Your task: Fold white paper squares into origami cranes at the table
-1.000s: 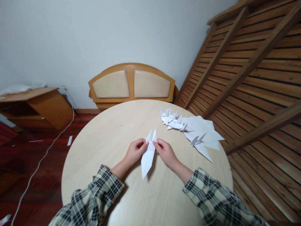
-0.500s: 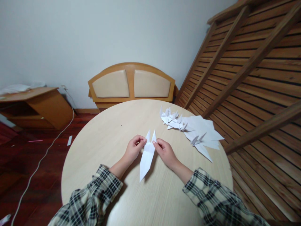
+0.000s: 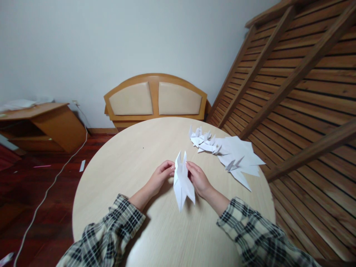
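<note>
Between my two hands is a piece of folded white paper point(image 3: 182, 185), with two narrow points at the top and wider flaps spread apart below. My left hand point(image 3: 164, 172) is closed on its left edge, thumb and fingers pinching near the upper part. On the opposite edge, my right hand point(image 3: 198, 178) grips the paper, its fingertips partly hidden behind it. The paper is held over the round table point(image 3: 116, 185). Several folded paper cranes point(image 3: 204, 139) stand toward the back right of the tabletop.
White paper sheets point(image 3: 239, 148) lie beside the cranes, one more crane point(image 3: 235, 164) resting on them. Behind the table stands a padded headboard point(image 3: 155, 98). A slatted wooden frame point(image 3: 300, 92) leans at right. A cable point(image 3: 52, 185) runs across the floor near a wooden desk point(image 3: 55, 126).
The folded paper has turned and its flaps have opened out, showing a split lower end. Both hands have shifted slightly and still hold its edges.
</note>
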Demonstrator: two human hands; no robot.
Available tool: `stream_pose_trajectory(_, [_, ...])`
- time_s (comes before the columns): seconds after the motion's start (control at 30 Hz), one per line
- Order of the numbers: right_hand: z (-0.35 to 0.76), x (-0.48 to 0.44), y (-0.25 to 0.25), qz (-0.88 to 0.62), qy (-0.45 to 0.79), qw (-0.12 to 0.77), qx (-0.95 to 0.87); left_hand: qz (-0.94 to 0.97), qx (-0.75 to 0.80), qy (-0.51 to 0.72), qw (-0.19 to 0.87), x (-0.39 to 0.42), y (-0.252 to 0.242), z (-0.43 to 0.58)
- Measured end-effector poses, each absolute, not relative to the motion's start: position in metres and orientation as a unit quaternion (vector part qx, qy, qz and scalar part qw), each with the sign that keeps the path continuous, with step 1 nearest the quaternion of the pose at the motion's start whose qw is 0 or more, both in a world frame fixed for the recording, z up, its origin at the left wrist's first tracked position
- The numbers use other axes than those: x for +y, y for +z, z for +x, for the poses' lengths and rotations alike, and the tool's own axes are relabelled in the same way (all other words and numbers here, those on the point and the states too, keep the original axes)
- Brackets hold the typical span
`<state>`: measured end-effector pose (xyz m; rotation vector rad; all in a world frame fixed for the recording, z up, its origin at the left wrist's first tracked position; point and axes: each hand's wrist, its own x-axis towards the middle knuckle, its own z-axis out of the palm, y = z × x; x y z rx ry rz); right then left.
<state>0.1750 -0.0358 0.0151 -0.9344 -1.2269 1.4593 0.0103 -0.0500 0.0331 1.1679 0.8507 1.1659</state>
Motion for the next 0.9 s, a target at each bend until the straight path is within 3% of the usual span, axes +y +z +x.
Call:
stream_pose_trajectory(0.23, [0.173,-0.038,0.018,-0.375,0.619,0.465,-0.51,0.503,0.358,0.452,0.644,-0.051,0.025,0.013])
stream_pose_trajectory(0.47, [0.178,-0.036,0.022,-0.43,0.476,0.48,-0.599,0.584,0.42,0.492,0.49,-0.044,0.026,0.007])
stream_pose_trajectory(0.6, [0.176,-0.043,0.03,-0.368,0.485,0.461,-0.646,0.621,0.465,0.492,0.396,-0.047,0.029,0.007])
stream_pose_trajectory(0.9, [0.173,-0.044,0.03,-0.37,0.482,0.47,-0.64,0.637,0.423,0.509,0.396,-0.05,0.032,0.009])
